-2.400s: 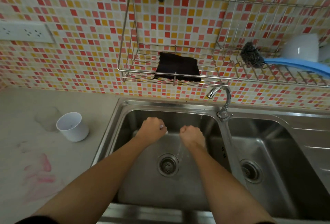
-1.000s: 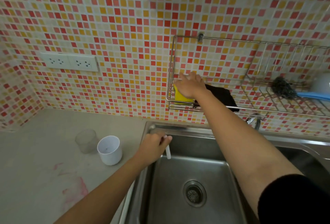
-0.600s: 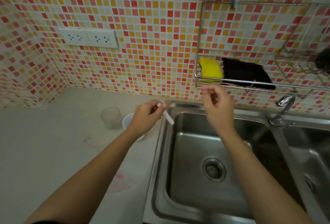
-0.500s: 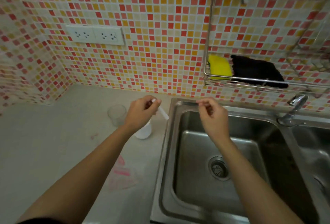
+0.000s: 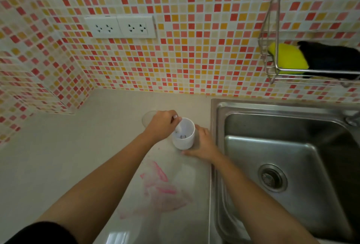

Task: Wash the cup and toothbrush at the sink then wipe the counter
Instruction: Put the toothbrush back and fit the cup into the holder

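Note:
A white cup [image 5: 184, 136] stands on the pale counter [image 5: 78, 156] just left of the steel sink [image 5: 288, 158]. My left hand [image 5: 161, 125] is over the cup's rim, shut on a white toothbrush [image 5: 178, 127] whose lower end points down inside the cup. My right hand [image 5: 202, 144] is wrapped around the cup's right side, holding it steady on the counter. A pink smear [image 5: 161, 187] marks the counter in front of the cup.
A clear glass [image 5: 148, 118] stands behind my left hand, partly hidden. A wire rack [image 5: 272, 68] on the tiled wall holds a yellow sponge [image 5: 288, 59] and a black cloth [image 5: 329, 59]. Wall sockets [image 5: 120, 27] sit above the counter. The tap's base [image 5: 352, 120] shows at the right edge.
My right hand left the sponge on the rack and came down onto the cup. My left hand carried the toothbrush from over the sink to the cup and lowered its end inside.

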`<state>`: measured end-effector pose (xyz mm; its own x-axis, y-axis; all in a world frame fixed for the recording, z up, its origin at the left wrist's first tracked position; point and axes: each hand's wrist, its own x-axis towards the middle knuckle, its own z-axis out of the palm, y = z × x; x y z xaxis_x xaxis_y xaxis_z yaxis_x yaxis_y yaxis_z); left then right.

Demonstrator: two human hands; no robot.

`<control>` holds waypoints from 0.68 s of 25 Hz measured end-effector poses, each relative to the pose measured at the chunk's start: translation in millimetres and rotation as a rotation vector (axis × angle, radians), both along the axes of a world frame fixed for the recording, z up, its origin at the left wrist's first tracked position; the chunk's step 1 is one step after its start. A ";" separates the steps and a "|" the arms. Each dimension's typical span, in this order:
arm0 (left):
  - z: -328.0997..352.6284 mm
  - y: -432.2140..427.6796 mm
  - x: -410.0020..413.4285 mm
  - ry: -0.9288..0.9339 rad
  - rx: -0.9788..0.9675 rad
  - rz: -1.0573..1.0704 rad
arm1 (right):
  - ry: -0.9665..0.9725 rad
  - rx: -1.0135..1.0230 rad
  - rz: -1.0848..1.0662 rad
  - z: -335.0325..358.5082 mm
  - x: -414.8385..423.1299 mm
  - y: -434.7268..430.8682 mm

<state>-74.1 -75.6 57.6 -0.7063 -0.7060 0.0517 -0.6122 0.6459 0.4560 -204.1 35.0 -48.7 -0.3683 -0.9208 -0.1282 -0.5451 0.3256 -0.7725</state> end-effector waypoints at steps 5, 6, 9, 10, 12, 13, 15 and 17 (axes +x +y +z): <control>-17.5 -5.5 -3.2 -0.002 0.003 -0.121 | -0.107 -0.106 -0.063 -9.4 11.8 -7.9; -18.4 -6.0 -3.9 -0.011 -0.004 -0.138 | -0.118 -0.123 -0.061 -8.8 12.9 -7.7; -17.2 -7.8 -6.4 -0.034 -0.013 -0.172 | -0.131 -0.139 -0.036 -5.0 14.7 -7.7; -16.7 -7.6 -7.4 -0.057 -0.023 -0.192 | -0.133 -0.138 -0.029 -5.3 14.8 -7.6; -17.0 -7.7 -9.9 -0.145 -0.059 -0.271 | -0.137 -0.152 -0.011 -3.8 14.9 -5.9; -16.7 -7.8 -11.2 -0.207 -0.078 -0.306 | -0.147 -0.152 -0.006 -3.3 14.9 -6.0; -14.9 -8.5 -13.5 -0.314 -0.098 -0.329 | -0.159 -0.157 -0.001 -2.9 14.4 -6.9; -11.9 -8.8 -16.8 -0.368 -0.107 -0.327 | -0.154 -0.147 -0.001 -2.9 13.9 -7.3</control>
